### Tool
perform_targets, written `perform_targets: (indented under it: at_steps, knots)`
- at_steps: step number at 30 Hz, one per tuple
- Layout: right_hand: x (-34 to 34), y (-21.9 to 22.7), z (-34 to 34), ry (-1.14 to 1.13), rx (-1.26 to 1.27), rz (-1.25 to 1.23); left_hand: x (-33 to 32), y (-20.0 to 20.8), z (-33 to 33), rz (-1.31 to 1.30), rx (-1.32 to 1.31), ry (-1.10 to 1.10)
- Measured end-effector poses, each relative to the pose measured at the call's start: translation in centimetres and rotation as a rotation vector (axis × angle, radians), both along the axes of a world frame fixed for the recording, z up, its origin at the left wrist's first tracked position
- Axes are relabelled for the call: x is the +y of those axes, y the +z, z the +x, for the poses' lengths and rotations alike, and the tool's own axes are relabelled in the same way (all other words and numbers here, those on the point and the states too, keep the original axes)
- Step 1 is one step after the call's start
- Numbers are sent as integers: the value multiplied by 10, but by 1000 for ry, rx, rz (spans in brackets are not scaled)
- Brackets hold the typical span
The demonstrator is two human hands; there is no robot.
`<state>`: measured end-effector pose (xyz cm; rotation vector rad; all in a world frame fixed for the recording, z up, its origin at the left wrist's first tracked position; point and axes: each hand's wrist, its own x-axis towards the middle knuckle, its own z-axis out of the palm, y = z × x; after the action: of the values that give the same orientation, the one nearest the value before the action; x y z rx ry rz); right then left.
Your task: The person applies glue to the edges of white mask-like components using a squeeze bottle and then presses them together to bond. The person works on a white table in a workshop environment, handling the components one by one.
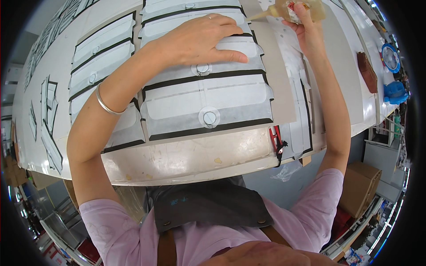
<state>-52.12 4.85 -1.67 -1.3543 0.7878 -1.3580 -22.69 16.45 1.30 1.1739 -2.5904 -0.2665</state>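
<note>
My right hand (307,34) is closed around a translucent, yellowish squeeze bottle (320,9). Its thin nozzle (262,16) points left, to the right edge of the far panels. My left hand (206,41) lies palm down on a column of white-and-grey panels, fingers stretched and thumb apart, holding nothing. Closest to me in that column is a panel (177,99) with black edge strips and a round white disc (209,117) near its lower edge. The panels rest on a grey-beige board (287,106).
A second column of similar panels (104,55) lies to the left, with loose black-edged pieces (52,106) farther left. A red-handled tool (276,137) sits near the front edge. At right are a brown piece (367,73), a small blue fan (390,57) and a blue container (396,92).
</note>
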Motion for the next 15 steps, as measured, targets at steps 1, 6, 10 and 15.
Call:
perform_targets:
  at_steps: [1, 6, 10, 15]
  knots:
    - [1, -2, -1, -11, -8, 2, 0, -1, 0, -8, 4, -2]
    - [6, 4, -21, 107, 50, 4, -1, -5, 2, -29, -2, 12]
    - [5, 7, -30, 129, 114, -39, -2, -6, 1, -22, 14, 10]
    - [2, 7, -8, 66, 102, -124, -3, -5, 1, -12, 19, -8]
